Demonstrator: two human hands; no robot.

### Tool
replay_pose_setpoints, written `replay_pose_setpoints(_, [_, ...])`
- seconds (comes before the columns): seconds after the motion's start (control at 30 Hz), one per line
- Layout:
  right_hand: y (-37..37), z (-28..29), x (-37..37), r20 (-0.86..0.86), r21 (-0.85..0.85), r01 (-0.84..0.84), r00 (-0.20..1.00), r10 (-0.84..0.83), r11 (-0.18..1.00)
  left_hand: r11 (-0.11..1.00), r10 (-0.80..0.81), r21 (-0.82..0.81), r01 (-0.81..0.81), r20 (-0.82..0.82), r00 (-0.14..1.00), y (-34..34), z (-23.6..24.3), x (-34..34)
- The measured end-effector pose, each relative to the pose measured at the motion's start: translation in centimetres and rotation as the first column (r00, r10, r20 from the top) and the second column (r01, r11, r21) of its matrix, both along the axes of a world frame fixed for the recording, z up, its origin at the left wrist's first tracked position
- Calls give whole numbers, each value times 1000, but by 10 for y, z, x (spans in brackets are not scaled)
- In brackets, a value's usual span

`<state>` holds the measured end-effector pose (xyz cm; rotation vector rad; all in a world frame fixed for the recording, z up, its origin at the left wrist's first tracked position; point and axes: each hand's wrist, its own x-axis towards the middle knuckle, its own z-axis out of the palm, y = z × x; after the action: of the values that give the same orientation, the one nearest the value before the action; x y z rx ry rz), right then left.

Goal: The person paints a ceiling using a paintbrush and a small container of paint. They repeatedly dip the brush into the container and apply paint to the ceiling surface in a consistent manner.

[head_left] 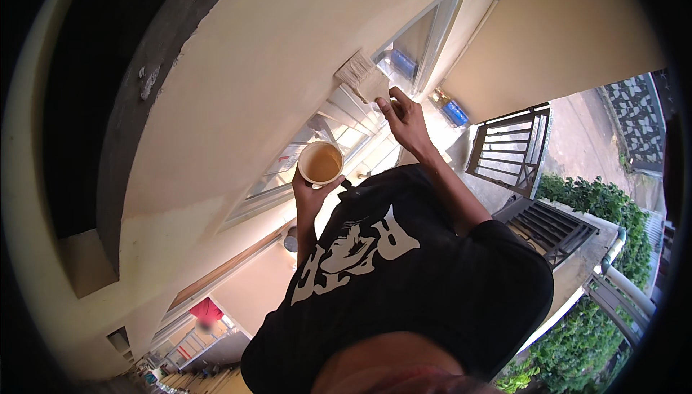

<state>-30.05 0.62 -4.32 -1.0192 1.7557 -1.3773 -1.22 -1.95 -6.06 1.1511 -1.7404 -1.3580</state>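
"Head camera: we've got the brush (366, 80) up beside the window (346, 116), bristles over the frame's edge, handle pinched between the thumb and fingers of our right hand (405, 118)!"

"And our left hand (310, 191)?"

"Curled round the cup (301, 165), thumb to one side, mouth facing us, further down that same window edge. We see tan liquid (321, 164) inside."

"How far along are we?"

"Midway, we'd judge. Cream covers much of the wall (238, 69), but a change of tone crosses it near the window's lower corner. Fresh coat or old, we can't tell, nor whether the bristles touch the wall. The border along the frame may be what's left."

"And the surface?"

"Smooth and pale, running out to a rough grey edge (119, 127)."

"The room?"

"Bright and open-sided, we'd say: a blue cylinder (454, 113) by the far wall, a black metal railing (537, 150), green plants (602, 210) beyond."
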Motion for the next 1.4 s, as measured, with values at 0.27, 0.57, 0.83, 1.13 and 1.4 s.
replay_pose_setpoints(0.27, [-11,0,4,-149,146,-15,988,37,989,1000,-24,3,24,-2,1000,-7,0,-8])
replay_pose_setpoints(0.57, [-9,-12,8,-108,85,30,994,-21,996,999,-28,16,28,-15,999,-3,2,-14])
replay_pose_setpoints(0.83, [-14,-5,5,-26,62,5,1000,-3,998,1000,1,0,-1,-44,999,3,2,-16])
replay_pose_setpoints(1.13, [17,34,-15,-80,157,-54,995,67,986,1000,14,-15,-15,-25,1000,2,2,-9])
replay_pose_setpoints(1.4, [13,25,-13,-128,172,-96,985,119,980,1000,-14,-22,14,-9,1000,0,6,-11])
